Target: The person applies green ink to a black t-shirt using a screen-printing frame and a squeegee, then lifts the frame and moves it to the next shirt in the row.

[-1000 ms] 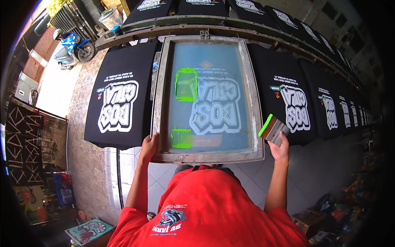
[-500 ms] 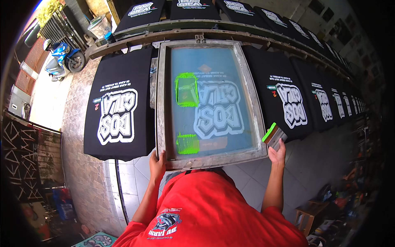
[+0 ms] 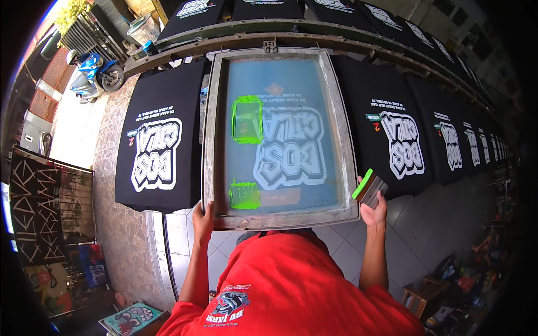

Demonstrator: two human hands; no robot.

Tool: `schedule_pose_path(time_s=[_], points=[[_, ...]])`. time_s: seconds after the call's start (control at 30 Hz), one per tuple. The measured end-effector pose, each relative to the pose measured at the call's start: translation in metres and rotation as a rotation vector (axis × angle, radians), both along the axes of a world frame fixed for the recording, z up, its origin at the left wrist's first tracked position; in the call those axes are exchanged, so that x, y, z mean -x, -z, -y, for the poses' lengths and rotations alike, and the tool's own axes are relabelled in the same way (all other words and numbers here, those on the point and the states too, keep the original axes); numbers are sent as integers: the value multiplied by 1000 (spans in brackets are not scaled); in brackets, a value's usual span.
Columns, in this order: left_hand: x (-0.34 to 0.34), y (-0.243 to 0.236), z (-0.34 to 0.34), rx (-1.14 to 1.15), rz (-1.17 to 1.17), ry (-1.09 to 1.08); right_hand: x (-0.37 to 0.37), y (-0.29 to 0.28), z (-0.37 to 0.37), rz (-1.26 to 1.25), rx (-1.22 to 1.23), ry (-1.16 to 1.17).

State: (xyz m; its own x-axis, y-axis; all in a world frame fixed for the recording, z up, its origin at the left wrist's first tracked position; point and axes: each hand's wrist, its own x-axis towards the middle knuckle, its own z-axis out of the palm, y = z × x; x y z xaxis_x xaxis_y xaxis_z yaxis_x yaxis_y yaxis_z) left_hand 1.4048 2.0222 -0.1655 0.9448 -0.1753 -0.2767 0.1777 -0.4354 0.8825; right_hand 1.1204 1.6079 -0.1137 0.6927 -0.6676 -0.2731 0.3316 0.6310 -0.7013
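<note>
A wooden-framed printing screen with bluish mesh lies over a black T-shirt, whose white lettering shows through. Two patches of bright green ink sit on the left part of the mesh, one far and one near. My left hand is closed around the frame's near left corner. In my right hand is a squeegee with a brown blade and a grey holder, its edge coated in green ink. It is tilted beside the frame's near right corner; whether those fingers also touch the frame cannot be made out.
Black printed T-shirts lie on boards to the left and right, with more in a row beyond. A metal rail with a hinge clamp runs behind the screen. A blue motorbike stands far left; a wooden stool is near right.
The view has shifted slightly, so the screen appears a little farther left. Both hands keep their holds, and the ink patches look the same.
</note>
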Motion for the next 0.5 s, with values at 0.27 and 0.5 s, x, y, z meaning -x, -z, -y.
schedule_pose_path(time_s=[0.27, 0.5], points=[[-2, -9, -6, 67, -157, 84, 2, 13, 18, 34, -86, 29], [6, -19, -11, 23, -197, -17, 12, 15, 31, 16, -87, -30]])
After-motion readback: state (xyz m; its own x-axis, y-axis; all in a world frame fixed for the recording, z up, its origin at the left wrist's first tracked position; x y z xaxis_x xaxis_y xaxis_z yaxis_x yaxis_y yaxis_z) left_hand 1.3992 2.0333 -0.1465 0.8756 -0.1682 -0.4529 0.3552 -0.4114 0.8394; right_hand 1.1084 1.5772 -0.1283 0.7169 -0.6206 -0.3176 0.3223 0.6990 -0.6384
